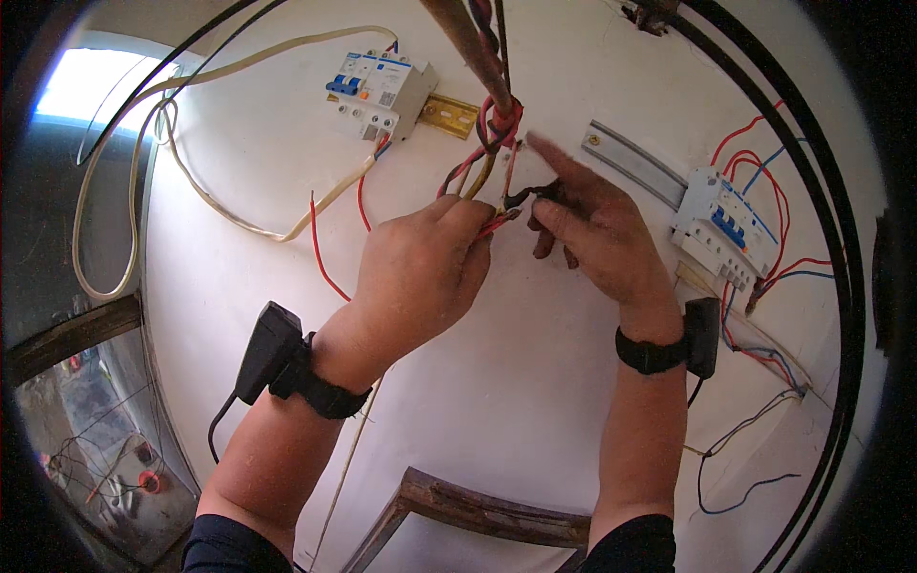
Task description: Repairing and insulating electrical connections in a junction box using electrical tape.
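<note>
My left hand (420, 272) is closed around red wires (495, 225) whose ends poke out past the fingers toward the right. Above it, a twisted bundle of red, dark and yellowish wires (487, 153) drops from a brown pipe (475, 53). My right hand (602, 224) pinches a short black strip (521, 198) between thumb and fingers, with the index finger raised. The strip reaches to the wires beside my left fingertips; whether it is tape or insulated wire I cannot tell. My left palm hides part of the wires.
A white circuit breaker (382, 91) sits on a yellow rail (449, 116) at left, fed by cream cable (224, 224). Another breaker (723, 229) with red and blue wires adjoins a grey rail (635, 162) at right. Thick black cables (836, 239) arc past. A wooden frame (487, 511) is below.
</note>
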